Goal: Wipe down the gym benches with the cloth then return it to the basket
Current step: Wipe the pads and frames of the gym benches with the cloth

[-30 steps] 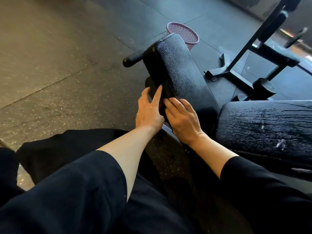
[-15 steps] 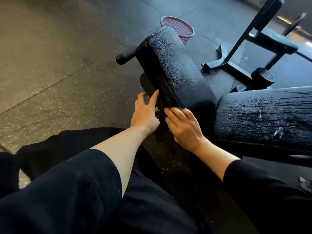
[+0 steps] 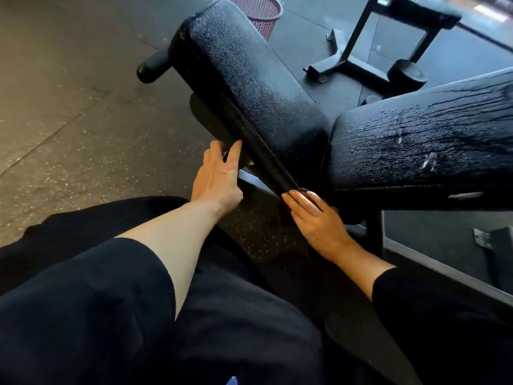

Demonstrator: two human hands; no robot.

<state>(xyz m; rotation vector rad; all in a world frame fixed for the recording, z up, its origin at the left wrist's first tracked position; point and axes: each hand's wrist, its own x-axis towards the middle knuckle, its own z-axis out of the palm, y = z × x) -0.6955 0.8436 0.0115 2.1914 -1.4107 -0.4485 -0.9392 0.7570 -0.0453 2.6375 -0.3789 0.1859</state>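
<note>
Rubber floor; cloth (image 3: 302,193), barely visible, under right hand's fingers (image 3: 298,200) against bench pad (image 3: 249,87).

**Black on black, one pink note**

I see the seat pad (image 3: 249,79) in black with a fine pebbled grain and a stitched seam along its side. The back pad (image 3: 422,140) is black too, streaked with cracked lines and a few pale scuffs. The basket (image 3: 261,9) is pink mesh. The floor (image 3: 69,120) is dark grey rubber flecked with pale specks, washed tan by light at left. The frame (image 3: 349,59) is black. My sleeves (image 3: 83,301) are plain navy-black.
</note>
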